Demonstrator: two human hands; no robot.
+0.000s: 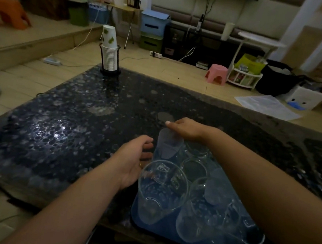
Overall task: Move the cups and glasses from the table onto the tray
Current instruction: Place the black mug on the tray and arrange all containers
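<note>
Blue plastic tray (137, 214) sits at the near edge of the dark speckled glossy table (77, 123), crowded with clear drinking glasses. A large clear tapered glass (161, 190) stands at the tray's near left corner, another clear glass (202, 210) just beside it on the right, and smaller clear tumblers (194, 169) stand behind them. The right hand (187, 130) reaches over the far end of the tray, its fingers closed on the upturned base of a frosted translucent plastic cup (167, 145); the cup hangs tilted below that hand, over the tray's far left corner. Whether it touches the tray I cannot tell. The left hand (132, 160) is open, fingers curled loosely, just left of the cup and beside the large glass, gripping nothing. At the table's far corner a stack of white paper cups (109, 50) stands in a black wire holder (110, 70).
</note>
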